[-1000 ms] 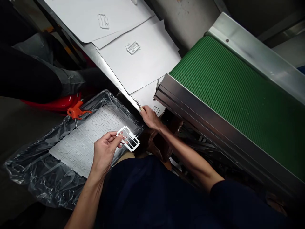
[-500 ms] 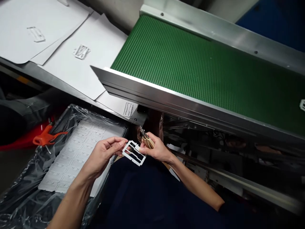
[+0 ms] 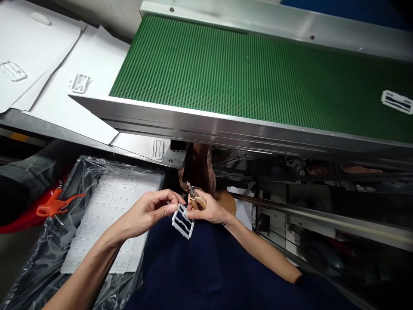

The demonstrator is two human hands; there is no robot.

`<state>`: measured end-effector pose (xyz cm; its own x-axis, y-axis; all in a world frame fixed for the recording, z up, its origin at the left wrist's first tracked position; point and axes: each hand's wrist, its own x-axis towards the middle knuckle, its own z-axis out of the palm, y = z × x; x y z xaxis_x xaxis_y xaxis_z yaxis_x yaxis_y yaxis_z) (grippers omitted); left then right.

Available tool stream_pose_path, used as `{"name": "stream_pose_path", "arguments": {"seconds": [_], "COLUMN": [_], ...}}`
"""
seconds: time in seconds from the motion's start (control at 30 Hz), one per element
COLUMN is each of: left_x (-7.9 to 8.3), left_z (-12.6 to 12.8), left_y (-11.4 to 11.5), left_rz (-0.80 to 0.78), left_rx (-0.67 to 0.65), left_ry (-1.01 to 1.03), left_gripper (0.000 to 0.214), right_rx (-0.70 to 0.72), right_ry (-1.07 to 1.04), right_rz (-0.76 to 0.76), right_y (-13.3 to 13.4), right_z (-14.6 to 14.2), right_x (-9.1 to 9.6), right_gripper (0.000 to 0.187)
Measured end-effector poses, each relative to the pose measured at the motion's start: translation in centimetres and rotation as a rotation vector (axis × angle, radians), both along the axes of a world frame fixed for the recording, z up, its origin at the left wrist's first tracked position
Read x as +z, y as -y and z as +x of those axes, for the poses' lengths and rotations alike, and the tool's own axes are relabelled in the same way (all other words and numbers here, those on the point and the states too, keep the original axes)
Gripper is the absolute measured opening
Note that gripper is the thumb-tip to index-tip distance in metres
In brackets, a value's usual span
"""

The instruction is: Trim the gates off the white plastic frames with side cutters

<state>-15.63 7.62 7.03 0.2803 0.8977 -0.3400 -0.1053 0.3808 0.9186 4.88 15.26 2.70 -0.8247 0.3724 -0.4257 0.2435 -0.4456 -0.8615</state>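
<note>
Between my two hands, in front of my dark shirt, a white plastic frame (image 3: 177, 224) with slots hangs tilted. My left hand (image 3: 156, 211) pinches its upper left corner between thumb and fingers. My right hand (image 3: 209, 209) is closed round a pair of cutting pliers (image 3: 200, 202) with tan handles, its jaws pointing up and away from me. The right thumb and fingertips also touch the frame's upper right edge. Whether the plier jaws are parted is too small to make out.
A green conveyor belt (image 3: 206, 69) behind a metal rail (image 3: 193, 113) carries another white frame (image 3: 397, 102). White sheets (image 3: 97, 56) at left bear several similar parts. Below, a plastic-lined bin (image 3: 41, 258) contains layered white parts (image 3: 106, 211); an orange air gun (image 3: 53, 206) lies at its edge.
The white frame has turned and tilted more steeply in my hands. My view has swung right, so another frame shows more fully on the belt. Both hands keep their hold.
</note>
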Motion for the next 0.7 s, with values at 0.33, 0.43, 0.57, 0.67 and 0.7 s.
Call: {"name": "stream_pose_path", "arguments": {"seconds": [0.33,0.43,0.57,0.67,0.7], "left_x": [0.3,0.9,1.5,1.8,1.8], "left_z": [0.4,0.6,0.9,1.0,1.1], "left_y": [0.6,0.1,-0.5,-0.7,-0.7], "left_rz": [-0.039,-0.024,0.000,0.014,0.016], "left_rx": [-0.140,-0.168,-0.192,-0.211,-0.217], "left_ry": [-0.111,-0.171,-0.226,-0.266,-0.276], "left_gripper": [0.021,0.022,0.025,0.028,0.029], "right_rx": [0.477,0.637,0.771,0.822,0.833], "right_ry": [0.254,0.330,0.365,0.374,0.376], "right_rz": [0.941,1.072,1.154,1.179,1.182], "right_y": [-3.7,-4.5,-5.0,-5.3,-5.3], "right_z": [2.9,2.6,1.8,1.5,1.4], "right_x": [7.2,9.2,10.2,10.5,10.6], "right_gripper": [0.029,0.032,0.031,0.030,0.029]}}
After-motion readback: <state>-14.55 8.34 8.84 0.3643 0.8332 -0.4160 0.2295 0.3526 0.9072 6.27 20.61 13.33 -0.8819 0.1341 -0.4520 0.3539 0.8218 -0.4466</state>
